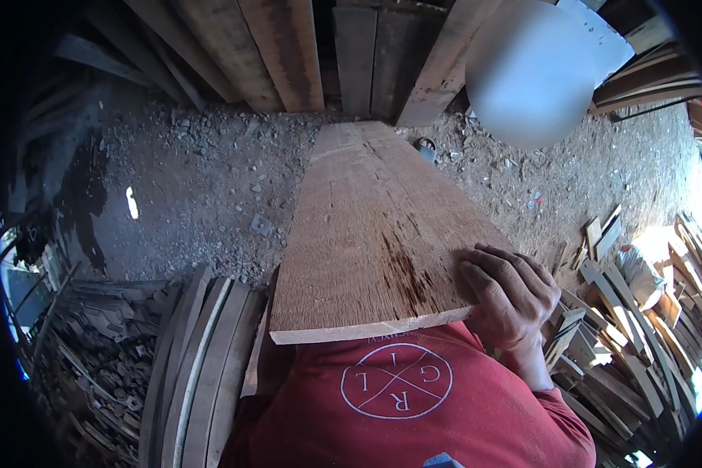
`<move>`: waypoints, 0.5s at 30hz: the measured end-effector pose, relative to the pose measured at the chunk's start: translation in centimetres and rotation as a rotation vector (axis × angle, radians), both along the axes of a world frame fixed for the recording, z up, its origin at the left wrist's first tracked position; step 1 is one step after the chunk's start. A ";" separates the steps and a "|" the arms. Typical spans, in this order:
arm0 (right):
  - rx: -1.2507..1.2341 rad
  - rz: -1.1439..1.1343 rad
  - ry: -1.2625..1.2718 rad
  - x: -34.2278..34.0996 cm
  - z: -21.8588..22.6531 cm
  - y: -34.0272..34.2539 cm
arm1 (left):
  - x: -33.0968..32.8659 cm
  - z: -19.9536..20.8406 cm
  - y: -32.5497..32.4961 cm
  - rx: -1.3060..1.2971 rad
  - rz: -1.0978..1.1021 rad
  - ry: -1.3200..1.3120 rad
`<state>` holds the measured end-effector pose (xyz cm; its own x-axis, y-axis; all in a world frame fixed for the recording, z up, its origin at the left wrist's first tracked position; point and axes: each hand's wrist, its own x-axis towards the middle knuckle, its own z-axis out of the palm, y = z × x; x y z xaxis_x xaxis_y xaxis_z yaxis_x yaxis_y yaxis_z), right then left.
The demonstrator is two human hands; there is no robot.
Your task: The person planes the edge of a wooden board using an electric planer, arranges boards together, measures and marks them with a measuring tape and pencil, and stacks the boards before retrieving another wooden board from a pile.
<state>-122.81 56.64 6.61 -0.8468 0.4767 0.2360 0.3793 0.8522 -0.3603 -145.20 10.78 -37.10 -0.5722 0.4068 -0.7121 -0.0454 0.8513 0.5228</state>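
Note:
A wide wooden board (359, 226) stretches away from my chest, its near end against my red shirt. Dark brown streaks and pits mark the grain toward the near right. My right hand (515, 292) grips the board's right edge close to that end. Its fingers curl over the top face, and the thumb is hidden. My left hand does not show; the board may cover it.
Tall planks (281, 54) stand along the far side. Gravelly ground (203, 179) surrounds the board. Stacked boards (187, 374) lie at left, scrap wood (624, 312) at right. A blurred pale disc (530, 78) covers the upper right.

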 end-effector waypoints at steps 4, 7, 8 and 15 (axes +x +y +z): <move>0.003 -0.025 0.011 -0.4 -0.2 0.5 | -0.1 0.1 -0.2 -0.008 -0.026 -0.020; 0.014 -0.032 0.019 -0.1 -0.1 0.6 | -0.1 -0.1 -0.5 -0.005 -0.033 -0.022; 0.020 -0.034 0.018 0.1 -0.2 0.7 | -0.1 -0.2 -0.7 -0.005 -0.036 -0.022; -0.022 -0.033 0.043 0.3 -0.2 1.7 | -0.3 -1.6 -0.8 0.018 -0.072 -0.017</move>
<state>-122.47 58.38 6.46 -0.8198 0.5100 0.2605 0.3913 0.8310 -0.3955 -145.47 10.01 -38.75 -0.5284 0.4591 -0.7141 0.0067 0.8434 0.5373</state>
